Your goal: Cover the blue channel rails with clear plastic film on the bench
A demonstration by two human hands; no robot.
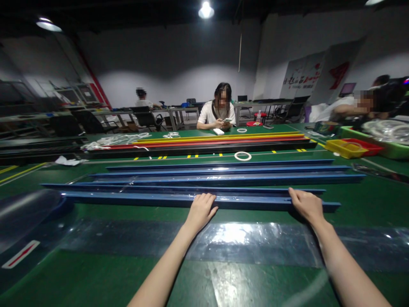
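Note:
My left hand (201, 209) is closed over the near edge of a long blue plastic channel (249, 205), near its middle, with the fingertips inside and the thumb apart on the right. Toward the channel's right end, my right hand (306, 207) grips it with the thumb on top; its other fingers are partly hidden. More blue channels (275, 178) lie parallel just behind. Between me and the held channel stretches a clear plastic strip (143, 241), flat and shiny, passing under both forearms. On the left a roll of clear plastic (28, 217) curls up.
Behind the blue channels lie a white ring (243, 156) and yellow, red and black strips (223, 143). Yellow (343, 147) and green trays (396, 147) stand at the right. Across the green table (377, 213) sits a person (217, 111) with a phone. Other people sit farther off.

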